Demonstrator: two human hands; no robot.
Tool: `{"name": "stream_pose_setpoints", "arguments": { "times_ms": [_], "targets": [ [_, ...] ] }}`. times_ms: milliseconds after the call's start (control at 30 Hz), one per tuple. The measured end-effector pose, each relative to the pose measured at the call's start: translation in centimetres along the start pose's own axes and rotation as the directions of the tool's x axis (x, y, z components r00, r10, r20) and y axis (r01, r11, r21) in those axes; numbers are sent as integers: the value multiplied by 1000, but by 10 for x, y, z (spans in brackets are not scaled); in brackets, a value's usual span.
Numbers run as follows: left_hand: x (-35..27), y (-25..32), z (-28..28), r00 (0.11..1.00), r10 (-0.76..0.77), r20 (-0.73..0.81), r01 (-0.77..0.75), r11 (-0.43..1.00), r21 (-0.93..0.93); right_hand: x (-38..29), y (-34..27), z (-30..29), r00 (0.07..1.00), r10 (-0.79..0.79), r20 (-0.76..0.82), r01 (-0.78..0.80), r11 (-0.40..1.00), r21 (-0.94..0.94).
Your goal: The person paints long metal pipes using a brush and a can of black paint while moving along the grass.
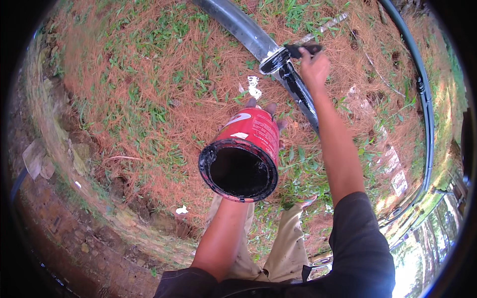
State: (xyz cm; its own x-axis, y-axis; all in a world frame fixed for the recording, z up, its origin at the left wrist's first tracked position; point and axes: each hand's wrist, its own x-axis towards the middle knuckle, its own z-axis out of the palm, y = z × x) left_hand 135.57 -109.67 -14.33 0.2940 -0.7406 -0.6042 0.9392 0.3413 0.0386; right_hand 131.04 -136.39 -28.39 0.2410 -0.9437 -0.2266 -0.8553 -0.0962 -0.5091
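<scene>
A red paint can [257, 124] tilts toward me in my left hand [272, 108], whose fingers wrap its far side and base. Black paint coats its rim, and the inside looks dark. My right hand [316, 70] grips a dark paintbrush [305, 50] by the handle. The brush's head meets the flanged joint [275, 61] of a pipe, which is smeared black and white. Beyond the joint runs a grey pipe section [242, 28]. On the near side, a section with glossy black paint [296, 87] passes partly behind my right forearm.
Grass and brown pine needles [149, 100] cover the ground. White paint [253, 87] is splattered near the joint. A long dark pipe [423, 85] curves along the right. A stick [328, 26] lies beyond my right hand, and a stony, eroded edge [82, 156] borders the left.
</scene>
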Motion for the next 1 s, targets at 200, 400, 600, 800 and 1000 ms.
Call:
{"name": "stream_pose_setpoints", "arguments": {
  "times_ms": [200,400,600,800,1000],
  "targets": [
    [3,-3,4,1000,-22,-2,22,1000,-2,-88,-9,8,868,-495,-28,491,851,188],
    [5,-1,-3,999,-28,-19,29,999,14,13,18,22,986,107,-126,-47,912,407],
    [18,-39,13,993,-112,43,114,992,-46,99,123,41,981,192,12,-169,834,525],
    [-4,-4,5,999,-38,-14,38,999,12,-47,-23,14,959,-274,-73,282,945,164],
    [-13,-10,0,1000,-11,5,11,999,-43,-122,-22,52,703,-710,39,710,704,3]
  ]
}}
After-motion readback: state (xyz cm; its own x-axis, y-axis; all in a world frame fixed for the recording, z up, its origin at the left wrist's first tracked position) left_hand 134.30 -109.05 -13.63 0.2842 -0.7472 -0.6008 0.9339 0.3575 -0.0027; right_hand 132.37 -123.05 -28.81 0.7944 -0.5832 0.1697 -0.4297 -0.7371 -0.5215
